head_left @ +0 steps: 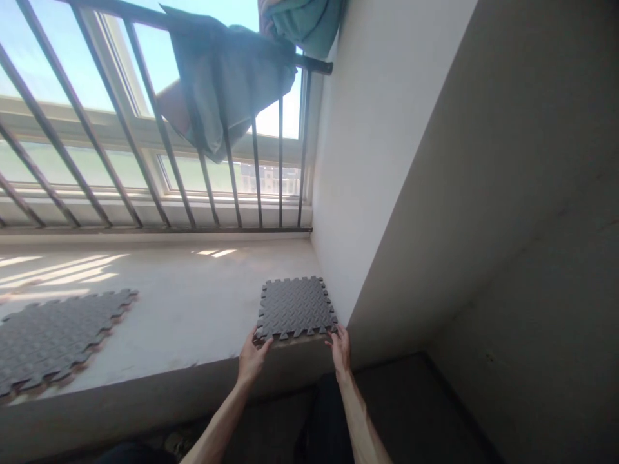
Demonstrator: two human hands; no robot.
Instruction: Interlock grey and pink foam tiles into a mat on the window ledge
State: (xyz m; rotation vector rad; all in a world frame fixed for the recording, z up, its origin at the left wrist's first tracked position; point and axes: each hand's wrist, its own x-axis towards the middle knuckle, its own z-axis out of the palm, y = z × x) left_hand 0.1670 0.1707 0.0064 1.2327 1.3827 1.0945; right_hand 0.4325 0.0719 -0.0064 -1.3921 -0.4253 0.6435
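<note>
Left hand (251, 361) and right hand (340, 351) at the near edge of a grey foam floor tile (294, 309), one at each near corner. Fingers of both hands spread, tips touching the tile's toothed edge; no clear pinch, firmness of grip impossible to tell. Tile lying flat on a concrete ledge (169, 303), directly ahead of the hands, just beside a white wall (382, 142) on the right-hand side. Well left of the left hand, a larger patch of joined foam tiles (58, 338), also flat on the ledge. Far ahead of both hands, a barred window (111, 129), with a blue-green cloth (227, 84) draped over the top rail
</note>
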